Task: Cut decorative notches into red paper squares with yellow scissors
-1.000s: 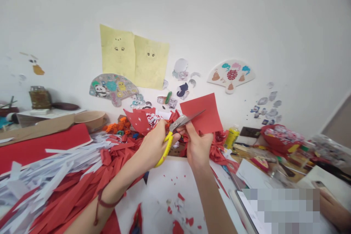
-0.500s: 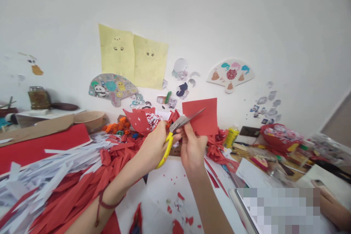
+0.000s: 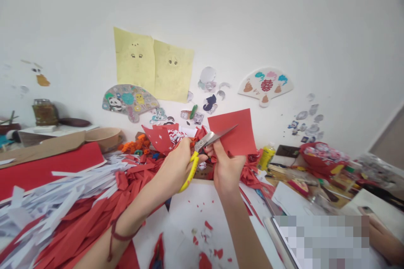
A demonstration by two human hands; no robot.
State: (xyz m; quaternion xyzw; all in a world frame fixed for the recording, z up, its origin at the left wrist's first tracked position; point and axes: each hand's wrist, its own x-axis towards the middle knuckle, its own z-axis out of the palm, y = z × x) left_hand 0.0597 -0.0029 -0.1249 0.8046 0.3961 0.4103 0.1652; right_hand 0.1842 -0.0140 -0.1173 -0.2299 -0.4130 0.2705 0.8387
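My left hand (image 3: 176,168) is closed round the yellow handles of a pair of scissors (image 3: 191,172). The metal blades point up and to the right, crossing in front of a sheet of red paper (image 3: 237,134). Pinched by its lower edge, that sheet is in my right hand (image 3: 229,173), thumb on the near side. The blade tips overlap the paper's face; whether they cut into it I cannot tell. Below both hands, red scraps (image 3: 217,254) lie scattered on a white surface (image 3: 186,218).
Red paper strips (image 3: 91,218) and white strips (image 3: 63,201) are heaped at the left. A yellow bottle (image 3: 267,157) stands behind on the right, near a red bundle (image 3: 325,155). At the right edge another person's hand (image 3: 386,239) is beside a phone.
My right hand has shifted slightly right with the red sheet, which has tilted a little. The scissors have hardly moved.
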